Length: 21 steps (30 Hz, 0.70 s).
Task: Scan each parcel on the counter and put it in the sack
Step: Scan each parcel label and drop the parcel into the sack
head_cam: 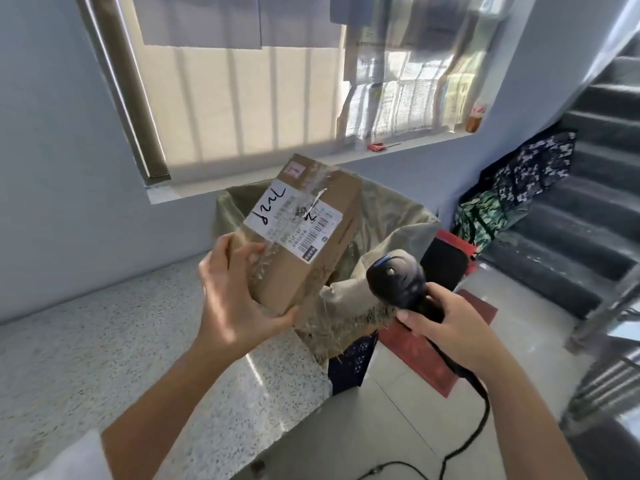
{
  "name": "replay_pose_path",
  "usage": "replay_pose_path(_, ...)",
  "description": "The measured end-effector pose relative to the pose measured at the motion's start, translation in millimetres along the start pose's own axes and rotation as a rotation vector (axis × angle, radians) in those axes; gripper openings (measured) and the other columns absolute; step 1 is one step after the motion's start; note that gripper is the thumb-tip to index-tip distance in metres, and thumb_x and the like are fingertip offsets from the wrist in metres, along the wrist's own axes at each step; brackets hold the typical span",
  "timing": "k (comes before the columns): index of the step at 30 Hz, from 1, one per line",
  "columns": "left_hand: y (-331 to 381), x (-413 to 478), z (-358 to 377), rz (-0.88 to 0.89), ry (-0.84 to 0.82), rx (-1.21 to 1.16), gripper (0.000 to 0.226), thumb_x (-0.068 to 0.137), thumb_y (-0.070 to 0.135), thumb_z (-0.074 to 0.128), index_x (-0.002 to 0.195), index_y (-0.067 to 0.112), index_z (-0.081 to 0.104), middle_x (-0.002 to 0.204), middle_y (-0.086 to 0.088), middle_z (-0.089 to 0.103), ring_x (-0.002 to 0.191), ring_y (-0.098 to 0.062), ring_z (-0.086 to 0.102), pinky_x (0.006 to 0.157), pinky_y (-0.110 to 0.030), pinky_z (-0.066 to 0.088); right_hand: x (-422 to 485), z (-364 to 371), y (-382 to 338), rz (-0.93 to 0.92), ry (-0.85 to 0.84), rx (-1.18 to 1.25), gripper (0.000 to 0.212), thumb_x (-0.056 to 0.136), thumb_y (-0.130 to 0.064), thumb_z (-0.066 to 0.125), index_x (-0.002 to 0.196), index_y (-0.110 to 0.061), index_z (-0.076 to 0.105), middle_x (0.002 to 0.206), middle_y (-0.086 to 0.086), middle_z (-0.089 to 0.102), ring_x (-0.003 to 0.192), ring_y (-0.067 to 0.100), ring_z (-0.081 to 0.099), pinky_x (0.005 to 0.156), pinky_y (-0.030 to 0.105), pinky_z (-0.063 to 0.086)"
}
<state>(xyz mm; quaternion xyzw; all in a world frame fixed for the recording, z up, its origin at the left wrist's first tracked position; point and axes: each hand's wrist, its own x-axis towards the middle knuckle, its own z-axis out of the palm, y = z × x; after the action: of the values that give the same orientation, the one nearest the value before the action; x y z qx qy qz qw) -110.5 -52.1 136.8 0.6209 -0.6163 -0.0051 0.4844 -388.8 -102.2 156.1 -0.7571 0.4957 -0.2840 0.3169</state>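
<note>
My left hand (235,296) grips the near end of a brown cardboard parcel (311,251) wrapped in clear tape. Its white label with a barcode and handwriting faces up. The parcel is held tilted in the air over the mouth of an open olive-green woven sack (391,216). My right hand (450,327) grips the handle of a black handheld scanner (398,275), whose head points up toward the parcel's lower right side. A black cable (464,441) runs from the scanner down to the floor.
A speckled stone counter (104,341) spreads to the left and below my arms. Behind the sack is a window ledge (311,161). A red mat (436,351), patterned bags (512,195) and a staircase (595,168) lie to the right, over a tiled floor (381,427).
</note>
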Motion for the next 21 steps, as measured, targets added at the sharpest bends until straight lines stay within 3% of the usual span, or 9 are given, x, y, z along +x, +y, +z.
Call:
replay_pose_path(3, -1, 38, 29, 0.010, -0.028, 0.064, 0.090, 0.044, 0.068, 0.062, 0.120, 0.028, 0.035, 0.139, -0.015, 0.030, 0.126, -0.035, 0.027, 0.094, -0.050, 0.039, 30, -15, 14, 0.011, 0.049, 0.029, 0.015, 0.079, -0.029, 0.070, 0.087, -0.030, 0.058, 0.073, -0.011, 0.066, 0.073, 0.006, 0.063, 0.064, 0.018, 0.041)
replay_pose_path(8, -29, 104, 79, 0.079, -0.117, 0.127, 0.088, 0.045, 0.064, 0.062, 0.120, 0.028, 0.034, 0.133, -0.013, 0.038, 0.125, -0.032, 0.032, 0.101, -0.040, 0.026, 96, -34, 38, 0.021, 0.089, 0.084, 0.014, 0.078, -0.030, 0.071, 0.087, -0.028, 0.060, 0.073, -0.016, 0.067, 0.069, 0.006, 0.064, 0.067, 0.024, 0.047)
replay_pose_path(13, -58, 149, 133, 0.084, -0.255, 0.166, 0.087, 0.045, 0.064, 0.062, 0.121, 0.031, 0.033, 0.138, -0.011, 0.033, 0.127, -0.031, 0.028, 0.102, -0.037, 0.022, 141, -45, 63, 0.044, 0.104, 0.106, 0.014, 0.078, -0.030, 0.070, 0.087, -0.026, 0.060, 0.072, -0.017, 0.066, 0.068, 0.002, 0.062, 0.063, 0.016, 0.045)
replay_pose_path(21, -105, 166, 192, -0.156, -0.392, 0.120, 0.094, 0.037, 0.065, 0.064, 0.119, 0.023, 0.044, 0.125, 0.008, 0.030, 0.117, -0.014, 0.020, 0.098, -0.032, 0.024, 207, -48, 102, 0.077, -0.017, 0.206, 0.015, 0.080, -0.031, 0.069, 0.092, -0.028, 0.060, 0.068, -0.019, 0.065, 0.064, -0.003, 0.059, 0.062, 0.016, 0.043)
